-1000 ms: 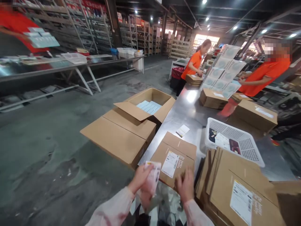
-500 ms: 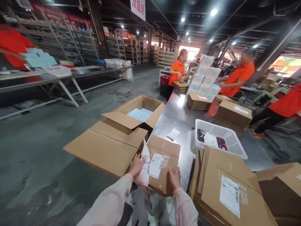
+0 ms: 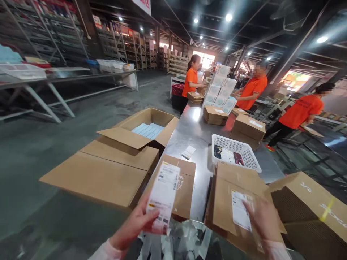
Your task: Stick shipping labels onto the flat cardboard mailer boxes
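My L hand (image 3: 137, 223) pinches the shipping-label strip (image 3: 164, 186), long axis pointing away from me, over the flat carton (image 3: 186, 198) at the worktop's (image 3: 196, 135) near-L corner. R hand (image 3: 262, 219) is nearer the carton stack (image 3: 223, 180), near edge, R side, thumb by its top label (image 3: 239, 211); can't tell if gripping.

White lettering reading "Be better" and "Be healthy" runs sideways on the flat brown cardboard carton (image 3: 185, 200) at the near left edge of the steel worktop (image 3: 199, 137). Fine black print and barcodes on the long white paper label strip (image 3: 164, 196) in the left hand (image 3: 142, 216) are too small to read, as is the white rectangular label (image 3: 240, 207) beside the right hand (image 3: 264, 220). Overhead, a white hanging sign (image 3: 143, 5) shows red Chinese characters, cut off above, ending in 区.
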A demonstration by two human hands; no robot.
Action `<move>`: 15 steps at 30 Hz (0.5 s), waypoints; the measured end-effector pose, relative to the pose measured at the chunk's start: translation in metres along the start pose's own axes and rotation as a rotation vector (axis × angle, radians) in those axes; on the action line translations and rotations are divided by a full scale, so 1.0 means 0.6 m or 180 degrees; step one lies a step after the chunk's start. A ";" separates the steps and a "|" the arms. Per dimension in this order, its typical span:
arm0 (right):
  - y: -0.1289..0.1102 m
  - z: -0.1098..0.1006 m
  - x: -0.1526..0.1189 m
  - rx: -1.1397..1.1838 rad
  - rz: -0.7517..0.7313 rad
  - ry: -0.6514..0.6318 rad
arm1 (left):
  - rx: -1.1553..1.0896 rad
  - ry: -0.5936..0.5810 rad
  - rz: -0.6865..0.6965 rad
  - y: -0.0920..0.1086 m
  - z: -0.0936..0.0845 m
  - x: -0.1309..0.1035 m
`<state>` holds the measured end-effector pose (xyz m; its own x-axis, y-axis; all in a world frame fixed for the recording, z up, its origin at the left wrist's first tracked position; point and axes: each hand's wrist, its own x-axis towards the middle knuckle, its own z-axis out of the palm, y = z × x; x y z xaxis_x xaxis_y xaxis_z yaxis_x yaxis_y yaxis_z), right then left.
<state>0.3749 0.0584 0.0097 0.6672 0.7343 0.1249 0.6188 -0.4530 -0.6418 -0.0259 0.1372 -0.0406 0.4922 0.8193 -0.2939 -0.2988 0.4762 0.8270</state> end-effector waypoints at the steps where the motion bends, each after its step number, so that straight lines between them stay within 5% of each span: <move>1: -0.034 0.039 -0.029 0.0526 -0.0129 -0.0609 | 0.0061 -0.0092 0.0030 -0.008 0.010 -0.003; 3: -0.105 0.132 -0.103 0.1753 -0.0402 -0.2208 | 0.0270 -0.0329 0.0105 -0.021 0.028 -0.004; 4: -0.135 0.177 -0.142 0.2212 -0.0373 -0.2383 | 0.0369 -0.0436 0.0169 -0.025 0.034 -0.002; 6: -0.172 0.247 -0.204 0.2667 -0.0112 -0.2345 | 0.0461 -0.0455 0.0290 -0.028 0.035 0.008; 8: -0.185 0.286 -0.233 0.2632 -0.0045 -0.2456 | 0.0354 -0.0027 0.0402 -0.029 0.024 0.022; 11: -0.194 0.306 -0.210 0.2475 -0.0334 -0.2697 | 0.0213 0.0721 0.0418 -0.039 0.000 0.042; 15: -0.222 0.311 -0.151 0.1812 -0.0726 -0.2547 | 0.0334 0.0893 0.0387 -0.073 -0.010 0.054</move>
<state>0.1545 0.1466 -0.0574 -0.0464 0.9916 -0.1206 0.2672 -0.1041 -0.9580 -0.0018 0.1448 -0.0889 0.2090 0.9313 -0.2985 -0.2484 0.3458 0.9048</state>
